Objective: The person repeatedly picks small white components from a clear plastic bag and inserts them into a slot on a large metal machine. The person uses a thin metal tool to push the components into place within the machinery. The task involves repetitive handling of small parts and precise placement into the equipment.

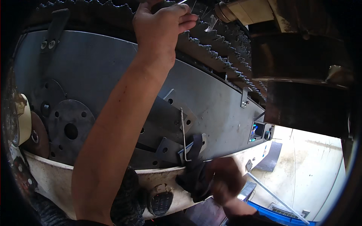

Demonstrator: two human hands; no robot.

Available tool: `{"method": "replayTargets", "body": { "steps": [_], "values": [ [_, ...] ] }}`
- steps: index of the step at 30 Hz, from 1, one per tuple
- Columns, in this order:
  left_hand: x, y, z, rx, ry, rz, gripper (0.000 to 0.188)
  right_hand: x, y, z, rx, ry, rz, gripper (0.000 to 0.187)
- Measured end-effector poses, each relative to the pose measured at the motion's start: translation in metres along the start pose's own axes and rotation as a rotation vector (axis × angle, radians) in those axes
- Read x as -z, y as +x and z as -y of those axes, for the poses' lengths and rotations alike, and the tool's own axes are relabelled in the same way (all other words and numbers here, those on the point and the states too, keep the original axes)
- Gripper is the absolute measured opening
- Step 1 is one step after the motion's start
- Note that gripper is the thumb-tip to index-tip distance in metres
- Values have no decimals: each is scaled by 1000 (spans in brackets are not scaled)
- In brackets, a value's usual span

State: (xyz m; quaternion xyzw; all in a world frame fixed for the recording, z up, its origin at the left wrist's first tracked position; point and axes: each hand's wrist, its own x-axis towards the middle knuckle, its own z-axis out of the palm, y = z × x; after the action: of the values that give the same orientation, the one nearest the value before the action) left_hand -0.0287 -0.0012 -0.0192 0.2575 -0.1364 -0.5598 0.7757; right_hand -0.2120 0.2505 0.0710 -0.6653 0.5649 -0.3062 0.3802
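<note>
Flanged disc [69, 130] far left, untouched among cut plates. Left hand [160, 28] up top, fingers curled together around a small cut piece on the toothed slats [222, 56]; best lifted straight, clear of teeth. Right hand [226, 180] low, blurred, clutching dark cloth [194, 171]; grip unclear.

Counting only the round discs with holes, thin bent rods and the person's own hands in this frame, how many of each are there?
Round holed discs: 2
Thin bent rod: 1
Hands, the left hand and the right hand: 2
Total: 5
</note>
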Motion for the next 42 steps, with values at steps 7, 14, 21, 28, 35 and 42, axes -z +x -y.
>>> {"method": "replayTargets", "body": {
  "steps": [7,14,21,28,35,42],
  "values": [
    [8,-2,2,-14,55,-40,45,-31,213,-35,-379,983,-18,35],
    [-6,-12,-19,32,14,-108,42,-46,252,-34,-288,1040,61,24],
    [9,-3,0,-39,65,-53,45,-45,256,-34,-271,1049,-23,18],
    [-10,-14,-21,53,-8,-145,42,-40,260,-38,-246,1043,-77,11],
    [-7,-12,-22,16,54,-158,39,-39,262,-39,-239,1024,-101,9],
    [-4,-10,-20,8,44,-130,34,-34,267,-37,-252,995,-112,10]
  ]
}}
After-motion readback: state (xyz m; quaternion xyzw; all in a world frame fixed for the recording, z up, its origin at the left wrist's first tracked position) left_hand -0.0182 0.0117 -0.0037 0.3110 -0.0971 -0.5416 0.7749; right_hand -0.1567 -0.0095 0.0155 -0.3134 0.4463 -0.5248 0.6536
